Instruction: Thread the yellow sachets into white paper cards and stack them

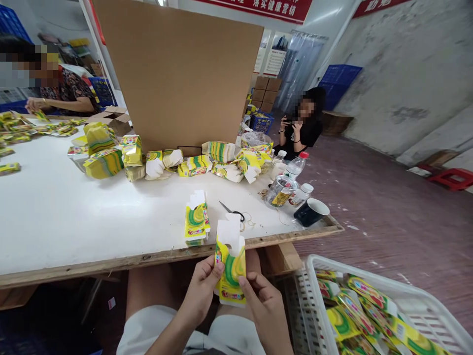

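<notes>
Both hands, left [201, 291] and right [264, 303], pinch one carton [231, 266] by its sides, upright over the lap. It is yellow and green with a white hang tab on top. More cartons fill the basket [424, 303] to the right.

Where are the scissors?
In the head view the scissors lie on the white table near its front edge, just right of the small stack of yellow cartons and left of the dark cup.

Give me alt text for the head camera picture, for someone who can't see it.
The left hand and right hand hold a yellow-green carton below the edge of a white table; a white basket of like cartons stands at right.
</notes>
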Available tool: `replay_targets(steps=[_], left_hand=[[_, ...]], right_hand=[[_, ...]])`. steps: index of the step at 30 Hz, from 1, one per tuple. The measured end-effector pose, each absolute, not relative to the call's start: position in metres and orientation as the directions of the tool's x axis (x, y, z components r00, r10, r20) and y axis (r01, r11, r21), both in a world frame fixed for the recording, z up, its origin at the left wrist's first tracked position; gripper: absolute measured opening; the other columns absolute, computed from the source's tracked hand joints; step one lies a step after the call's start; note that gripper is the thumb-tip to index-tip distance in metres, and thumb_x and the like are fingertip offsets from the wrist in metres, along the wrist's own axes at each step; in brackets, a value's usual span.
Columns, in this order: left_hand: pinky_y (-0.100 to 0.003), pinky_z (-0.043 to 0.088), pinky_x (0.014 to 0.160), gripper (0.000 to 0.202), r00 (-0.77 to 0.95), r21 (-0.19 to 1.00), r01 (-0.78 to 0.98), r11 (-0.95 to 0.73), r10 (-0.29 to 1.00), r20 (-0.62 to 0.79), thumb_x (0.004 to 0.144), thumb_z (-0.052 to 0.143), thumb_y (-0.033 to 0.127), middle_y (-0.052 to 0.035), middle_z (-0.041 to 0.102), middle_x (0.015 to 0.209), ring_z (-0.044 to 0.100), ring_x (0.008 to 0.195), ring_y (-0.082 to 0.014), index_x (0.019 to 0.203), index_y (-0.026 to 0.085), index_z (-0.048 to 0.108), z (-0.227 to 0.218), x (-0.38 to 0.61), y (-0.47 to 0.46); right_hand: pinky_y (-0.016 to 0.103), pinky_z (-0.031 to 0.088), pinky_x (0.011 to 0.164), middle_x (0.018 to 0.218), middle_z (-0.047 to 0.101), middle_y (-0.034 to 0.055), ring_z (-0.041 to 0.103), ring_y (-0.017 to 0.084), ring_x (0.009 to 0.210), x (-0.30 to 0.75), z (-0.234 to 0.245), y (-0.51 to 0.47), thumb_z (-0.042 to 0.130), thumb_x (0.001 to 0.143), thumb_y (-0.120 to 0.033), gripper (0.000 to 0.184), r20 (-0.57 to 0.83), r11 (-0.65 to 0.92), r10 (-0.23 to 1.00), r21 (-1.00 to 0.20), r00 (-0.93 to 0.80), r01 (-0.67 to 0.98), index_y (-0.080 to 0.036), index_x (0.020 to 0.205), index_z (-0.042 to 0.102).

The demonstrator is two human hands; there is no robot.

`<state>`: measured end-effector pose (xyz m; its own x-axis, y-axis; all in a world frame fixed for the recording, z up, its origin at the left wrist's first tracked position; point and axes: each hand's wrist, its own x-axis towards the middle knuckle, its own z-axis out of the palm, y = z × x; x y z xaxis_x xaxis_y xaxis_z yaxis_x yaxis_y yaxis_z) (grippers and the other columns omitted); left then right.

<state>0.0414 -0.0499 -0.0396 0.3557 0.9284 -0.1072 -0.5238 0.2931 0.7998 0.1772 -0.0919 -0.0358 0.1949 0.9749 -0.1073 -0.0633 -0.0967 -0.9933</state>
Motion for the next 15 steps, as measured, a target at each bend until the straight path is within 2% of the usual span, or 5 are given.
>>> replay_targets(steps=[3,6,9,12,15], left_hand=[[-0.034,0.053,0.086,0.039,0.275,0.887,-0.416,0.2,0.957,-0.087,0.084,0.067,0.045,-0.0107,0.076,0.105,0.069,0.097,-0.0254,0.11,0.015,0.064,-0.041,0.042,-0.05],[-0.033,0.053,0.088,0.053,0.197,0.932,-0.335,0.136,0.978,-0.072,0.084,0.07,0.032,-0.011,0.072,0.115,0.068,0.105,-0.0245,0.129,0.021,0.044,-0.04,0.038,-0.052],[-0.033,0.052,0.09,0.063,0.237,0.949,-0.296,0.106,0.971,-0.035,0.086,0.067,0.028,-0.0111,0.068,0.121,0.065,0.111,-0.0242,0.137,0.026,0.03,-0.037,0.032,-0.054],[-0.032,0.05,0.09,0.061,0.357,0.952,-0.283,0.116,0.934,-0.008,0.088,0.064,0.029,-0.0105,0.069,0.118,0.065,0.109,-0.0236,0.139,0.026,0.032,-0.032,0.028,-0.054],[-0.029,0.051,0.08,0.047,0.467,0.918,-0.34,0.203,0.884,-0.023,0.083,0.07,0.03,-0.0089,0.073,0.104,0.068,0.095,-0.022,0.125,0.023,0.048,-0.029,0.027,-0.054]], right_hand=[[0.027,0.055,0.059,0.068,0.068,0.0043,0.063,0.019,0.063,0.176,-0.04,-0.094,0.068,0.081,-0.052,0.035,-0.037,-0.064,0.957,-0.994,0.287,0.084,-0.018,0.075,0.068],[0.025,0.054,0.058,0.069,0.067,0.003,0.063,0.018,0.062,0.178,-0.042,-0.094,0.066,0.083,-0.048,0.029,0.035,-0.035,0.95,-0.975,0.31,0.219,-0.019,0.077,0.067],[0.027,0.057,0.069,0.089,0.072,0.0064,0.069,0.021,0.078,0.182,-0.038,-0.091,0.068,0.083,-0.04,0.025,0.084,0.033,0.965,-0.978,0.248,0.205,-0.021,0.099,0.068],[0.033,0.055,0.088,0.122,0.066,0.0117,0.066,0.024,0.108,0.189,-0.029,-0.086,0.065,0.086,-0.037,0.045,0.125,0.106,0.976,-0.988,0.179,0.112,-0.025,0.128,0.056],[0.031,0.056,0.084,0.114,0.067,0.0096,0.067,0.023,0.102,0.198,-0.021,-0.082,0.062,0.089,-0.039,0.039,0.103,0.098,0.992,-0.993,0.069,0.065,-0.026,0.125,0.057]])
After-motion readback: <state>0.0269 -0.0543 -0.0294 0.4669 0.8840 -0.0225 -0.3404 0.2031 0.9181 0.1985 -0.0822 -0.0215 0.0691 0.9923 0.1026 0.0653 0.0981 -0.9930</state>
